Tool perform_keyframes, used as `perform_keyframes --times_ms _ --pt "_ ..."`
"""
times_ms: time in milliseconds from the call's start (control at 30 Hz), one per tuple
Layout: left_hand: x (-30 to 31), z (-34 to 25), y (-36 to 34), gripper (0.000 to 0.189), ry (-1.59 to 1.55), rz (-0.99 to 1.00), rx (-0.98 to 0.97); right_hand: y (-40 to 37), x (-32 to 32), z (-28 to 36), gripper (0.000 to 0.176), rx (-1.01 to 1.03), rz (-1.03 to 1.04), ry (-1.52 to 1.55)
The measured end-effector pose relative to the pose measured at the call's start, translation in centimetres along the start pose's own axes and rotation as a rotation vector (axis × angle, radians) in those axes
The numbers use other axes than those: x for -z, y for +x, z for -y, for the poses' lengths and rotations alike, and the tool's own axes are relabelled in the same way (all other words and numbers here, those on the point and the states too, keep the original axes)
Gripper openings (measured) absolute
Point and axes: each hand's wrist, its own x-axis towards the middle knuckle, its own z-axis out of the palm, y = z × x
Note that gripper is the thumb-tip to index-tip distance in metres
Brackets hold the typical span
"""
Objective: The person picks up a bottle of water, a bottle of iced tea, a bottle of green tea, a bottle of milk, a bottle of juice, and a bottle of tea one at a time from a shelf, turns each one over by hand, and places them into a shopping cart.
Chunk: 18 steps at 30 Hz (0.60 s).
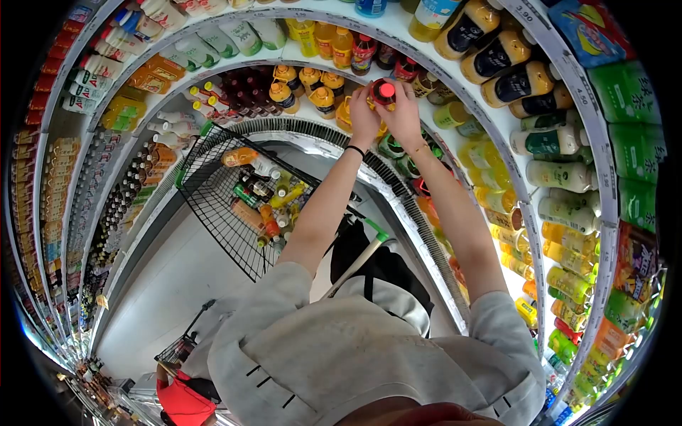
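Note:
A dark bottle with a red cap [386, 91] is between my two hands, at the front of the drinks shelf. My left hand [364, 112] wraps its left side, fingers closed around it. From the other side my right hand [405, 113] grips the same bottle, its fingers partly hidden behind. Orange-capped jugs [323, 99] stand on the shelf just left of my hands. Below and to the left is a wire shopping cart [206, 220] with several bottles in it, among them an orange one [240, 156].
Curved shelves [305, 60] packed with drinks surround me on several levels. Large tan bottles [515, 85] stand to the right, with green packs [629, 92] beyond. Grey floor [156, 263] lies left of the cart. A person in red [183, 401] is at the lower left, near another cart.

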Motion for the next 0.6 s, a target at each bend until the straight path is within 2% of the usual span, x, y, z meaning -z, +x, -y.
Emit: perform_keyframes --times_ms 67,200,300,367,467,500,567,600 --pt "-0.7 0.7 1.5 0.053 -0.067 0.020 0.114 1.3 -1.5 -1.4 0.061 0.022 -0.017 -0.035" --pt "-1.6 2.0 3.8 0.048 -0.187 0.031 0.145 3.6 -3.3 -2.5 0.062 -0.036 -0.054 0.025" --pt "-3.0 4.2 5.3 0.043 -0.085 -0.013 0.081 4.7 -4.3 -2.8 0.063 -0.116 -0.041 -0.064" --pt "-3.6 4.3 6.3 0.042 -0.090 -0.038 0.082 5.6 -5.1 -3.4 0.063 -0.013 -0.115 -0.258" --pt "-5.3 5.4 6.6 0.041 -0.106 -0.082 0.095 6.6 -5.3 -4.1 0.062 -0.025 -0.116 -0.394" --pt "-5.6 5.5 6.6 0.041 -0.104 -0.083 0.101 6.8 -5.6 -4.4 0.062 -0.026 -0.110 -0.392" --pt "-6.1 5.4 6.8 0.040 -0.267 -0.106 0.200 7.4 -6.0 -5.0 0.062 -0.196 -0.073 -0.346" --pt "-6.3 5.7 6.9 0.041 -0.243 -0.095 0.170 7.7 -6.1 -5.4 0.063 -0.129 -0.092 -0.361"
